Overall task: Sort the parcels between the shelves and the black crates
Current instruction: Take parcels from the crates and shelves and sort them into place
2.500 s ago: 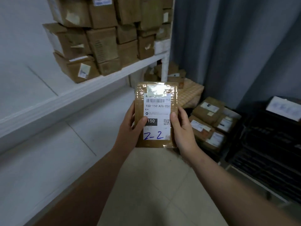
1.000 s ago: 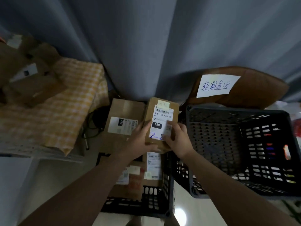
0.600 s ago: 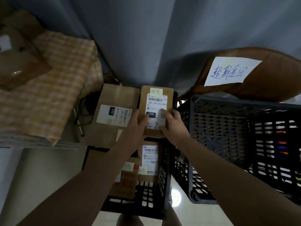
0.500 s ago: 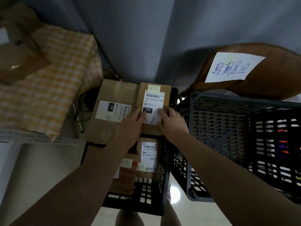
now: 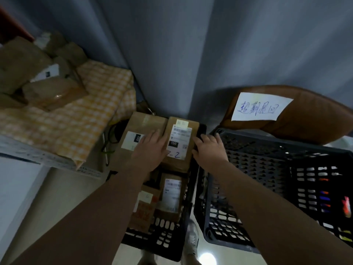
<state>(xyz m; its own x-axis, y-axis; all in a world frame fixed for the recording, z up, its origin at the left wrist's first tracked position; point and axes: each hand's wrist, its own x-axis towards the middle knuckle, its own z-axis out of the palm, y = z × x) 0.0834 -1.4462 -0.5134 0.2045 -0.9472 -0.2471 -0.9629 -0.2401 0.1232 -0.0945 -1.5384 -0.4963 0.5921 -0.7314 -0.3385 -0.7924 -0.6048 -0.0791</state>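
Observation:
A small brown parcel point(image 5: 180, 131), white label marked 150 and 2-2, lies flat at the far end of the left black crate point(image 5: 168, 240). It sits beside a larger brown box point(image 5: 133, 131) labelled 220. My left hand point(image 5: 150, 150) rests flat with straight fingers across the larger box and the parcel's left edge. My right hand point(image 5: 209, 150) touches the parcel's right edge, fingers reaching over the crate's rim. Two more labelled parcels point(image 5: 171, 194) lie nearer to me in the same crate.
A second black crate point(image 5: 267, 169) stands to the right. Behind it a brown cushion point(image 5: 315, 119) carries a handwritten paper sign point(image 5: 259, 108). At left, several brown parcels point(image 5: 47, 92) lie on a yellow checked cloth point(image 5: 86, 115). A grey curtain point(image 5: 191, 54) hangs behind.
I turned from the shelves to the crates. The parcel went down onto the stack in the left crate, and both hands loosened from gripping it to resting at its edges.

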